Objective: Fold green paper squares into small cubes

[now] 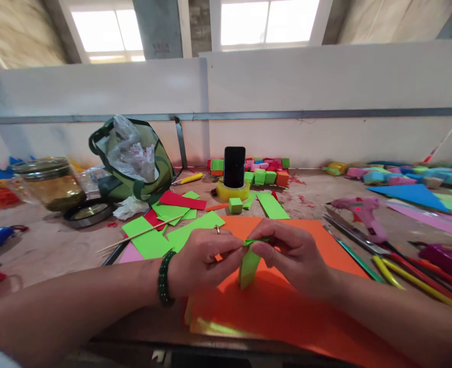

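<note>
Between both hands hangs a folded strip of green paper (249, 268), its upper end bent over at the fingertips and its lower end just above the orange sheets. My left hand (206, 255) pinches the folded top edge from the left. From the right, my right hand (291, 253) grips the same edge between thumb and fingers. Under the hands lies a stack of orange paper (226, 312) at the table's front edge. Flat green pieces (149, 239) and a wooden stick (141, 233) lie beside my left hand. A small green paper cube (235, 205) sits beyond them.
A phone (234, 167) stands upright on a tape roll (233, 190), with several paper cubes behind. At left are a green bag (160, 163) and a glass jar (49, 184). A pink glue gun (364, 212), scissors (352, 235) and pens lie at right.
</note>
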Demonstrator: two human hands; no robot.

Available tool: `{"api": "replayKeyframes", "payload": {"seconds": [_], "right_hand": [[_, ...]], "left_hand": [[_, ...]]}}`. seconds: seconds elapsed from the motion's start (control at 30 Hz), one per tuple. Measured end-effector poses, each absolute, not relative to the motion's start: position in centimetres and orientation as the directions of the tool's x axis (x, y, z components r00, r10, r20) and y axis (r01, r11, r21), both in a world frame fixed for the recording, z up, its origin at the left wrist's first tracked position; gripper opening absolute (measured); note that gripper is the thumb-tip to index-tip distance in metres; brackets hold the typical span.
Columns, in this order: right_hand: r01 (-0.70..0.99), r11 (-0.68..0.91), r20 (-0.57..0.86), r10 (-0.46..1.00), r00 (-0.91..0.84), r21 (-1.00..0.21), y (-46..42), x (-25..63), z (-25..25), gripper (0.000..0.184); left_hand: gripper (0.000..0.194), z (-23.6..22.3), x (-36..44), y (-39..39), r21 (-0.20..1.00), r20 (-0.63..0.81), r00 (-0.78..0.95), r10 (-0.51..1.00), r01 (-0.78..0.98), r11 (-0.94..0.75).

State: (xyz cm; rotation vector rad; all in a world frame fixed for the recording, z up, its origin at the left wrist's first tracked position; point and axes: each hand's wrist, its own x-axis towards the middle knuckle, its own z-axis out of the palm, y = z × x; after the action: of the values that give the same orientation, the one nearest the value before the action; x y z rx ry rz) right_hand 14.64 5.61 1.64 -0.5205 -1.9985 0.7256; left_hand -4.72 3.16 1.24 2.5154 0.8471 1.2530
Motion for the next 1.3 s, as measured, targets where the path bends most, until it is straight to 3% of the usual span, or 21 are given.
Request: {"api": "replayKeyframes", "payload": {"seconds": [0.17,0.27,0.4,0.53,0.83,1.0,1.13,1.3], "right_hand": [[0.088,0.800,0.678,0.556,-0.481,-0.593,5.4,14.3,2.2,0.008],[0.052,0.737,0.654,0.627,-0.423,-0.674,5.7,14.2,2.3,0.015],[-0.001,0.543,0.505,0.781,-0.369,-0.840,6.6,14.4,2.1,0.021],[-0.013,0.480,0.453,0.818,-0.353,-0.877,7.0,14.3,2.0,0.026],[0.059,0.468,0.430,0.848,-0.310,-0.882,7.4,13.9,1.1,0.030],[0.048,0.420,0.389,0.873,-0.295,-0.906,8.7,13.7,0.6,0.033],[0.052,0.422,0.387,0.868,-0.312,-0.905,10.7,13.7,-0.1,0.033],[0.038,0.408,0.380,0.876,-0.298,-0.912,12.3,13.8,-1.1,0.032]], "left_hand": [[0.029,1.5,-4.4,3.1,0.427,0.674,0.471,0.570,0.381,-0.820],[0.026,1.9,-4.0,3.1,0.534,0.632,0.439,0.638,0.349,-0.770],[0.029,1.7,-3.8,3.3,0.762,0.447,0.487,0.750,0.232,-0.604],[0.032,0.9,-3.8,3.7,0.857,0.355,0.491,0.796,0.168,-0.486],[0.030,0.8,-3.4,3.9,0.919,0.261,0.477,0.839,0.142,-0.367],[0.031,1.4,-3.5,5.6,0.922,0.144,0.426,0.893,0.269,-0.277],[0.020,1.9,-3.8,7.6,0.860,0.140,0.489,0.861,0.371,-0.351],[0.029,0.9,-3.5,8.5,0.917,0.094,0.475,0.875,0.301,-0.262]]}}
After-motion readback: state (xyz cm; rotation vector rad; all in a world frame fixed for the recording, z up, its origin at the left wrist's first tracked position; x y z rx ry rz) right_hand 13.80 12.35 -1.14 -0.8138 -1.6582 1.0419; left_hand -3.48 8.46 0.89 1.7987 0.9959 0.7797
